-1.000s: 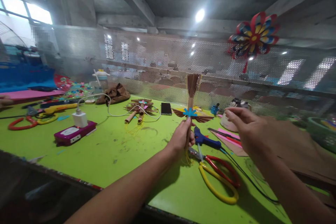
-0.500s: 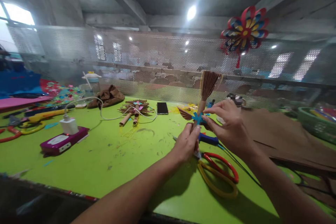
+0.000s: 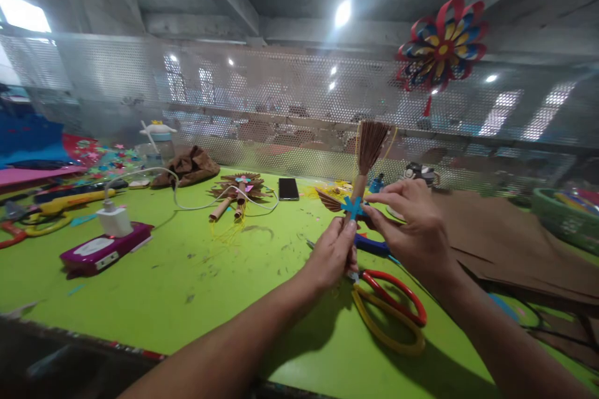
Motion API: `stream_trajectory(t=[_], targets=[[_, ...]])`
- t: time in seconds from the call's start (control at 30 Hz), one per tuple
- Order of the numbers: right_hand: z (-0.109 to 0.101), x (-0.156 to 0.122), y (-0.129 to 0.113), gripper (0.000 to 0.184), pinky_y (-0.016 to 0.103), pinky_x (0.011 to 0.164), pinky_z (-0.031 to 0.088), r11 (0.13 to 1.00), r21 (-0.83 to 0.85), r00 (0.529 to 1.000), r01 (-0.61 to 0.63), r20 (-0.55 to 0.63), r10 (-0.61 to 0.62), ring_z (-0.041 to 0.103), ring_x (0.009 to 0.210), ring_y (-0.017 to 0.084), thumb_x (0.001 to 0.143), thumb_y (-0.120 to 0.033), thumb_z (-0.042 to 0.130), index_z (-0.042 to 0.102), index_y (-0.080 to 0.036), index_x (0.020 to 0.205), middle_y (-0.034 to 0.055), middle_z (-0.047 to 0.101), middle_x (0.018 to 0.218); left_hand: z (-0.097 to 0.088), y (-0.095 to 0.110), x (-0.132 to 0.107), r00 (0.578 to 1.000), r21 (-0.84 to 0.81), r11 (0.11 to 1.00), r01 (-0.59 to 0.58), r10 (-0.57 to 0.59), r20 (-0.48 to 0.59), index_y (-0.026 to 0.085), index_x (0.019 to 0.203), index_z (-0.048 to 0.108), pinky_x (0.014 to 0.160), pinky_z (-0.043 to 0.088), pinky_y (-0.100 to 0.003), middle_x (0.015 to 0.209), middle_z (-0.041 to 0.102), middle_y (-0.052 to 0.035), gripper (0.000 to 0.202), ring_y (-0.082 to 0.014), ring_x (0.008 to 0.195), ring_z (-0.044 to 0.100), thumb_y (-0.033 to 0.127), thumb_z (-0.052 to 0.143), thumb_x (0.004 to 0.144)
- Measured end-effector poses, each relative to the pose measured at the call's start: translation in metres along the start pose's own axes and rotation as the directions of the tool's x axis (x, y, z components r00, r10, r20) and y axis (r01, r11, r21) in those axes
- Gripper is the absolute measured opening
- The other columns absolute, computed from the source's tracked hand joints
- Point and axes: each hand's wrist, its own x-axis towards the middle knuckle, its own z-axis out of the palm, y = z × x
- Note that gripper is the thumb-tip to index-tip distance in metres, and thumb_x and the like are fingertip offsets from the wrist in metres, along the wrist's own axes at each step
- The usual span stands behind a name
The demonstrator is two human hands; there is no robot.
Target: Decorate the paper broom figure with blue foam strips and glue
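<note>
My left hand (image 3: 333, 254) is closed around the stem of a brown paper broom (image 3: 369, 149), held upright over the green table (image 3: 196, 274). A small blue paper flower (image 3: 351, 206) sits on the stem just above my left fingers. My right hand (image 3: 412, 224) pinches the stem at that blue flower from the right side. Under both hands lie a blue glue gun (image 3: 374, 245) and scissors with red and yellow handles (image 3: 390, 315).
A finished brown paper craft (image 3: 238, 190) and a black phone (image 3: 287, 188) lie farther back. A white charger on a purple box (image 3: 105, 243) stands at left. Brown paper sheets (image 3: 515, 243) cover the right side. A perforated metal screen (image 3: 281, 112) bounds the back, with a paper pinwheel (image 3: 442, 47) on it.
My right hand came in from the right and took hold at the blue flower. The broom tilted slightly to the right and rose a little in my left hand.
</note>
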Motion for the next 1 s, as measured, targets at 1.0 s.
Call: stream_trajectory(t=[1.0], targets=[[0.022,-0.035,-0.035,0.038,0.027,0.053,0.037,0.976,-0.021,0.912,-0.217,0.351,0.211,0.054,0.052,0.015,0.085,-0.02,0.045,0.053,-0.012,0.12,0.004,0.064,0.066,-0.007,-0.013,0.009,0.98,-0.165,0.985,-0.046,0.013,-0.196,0.02,0.086,0.042,0.039,0.032,-0.019,0.054,0.044,0.006,0.037,-0.0072,0.04,0.04,0.056,0.043,0.08]])
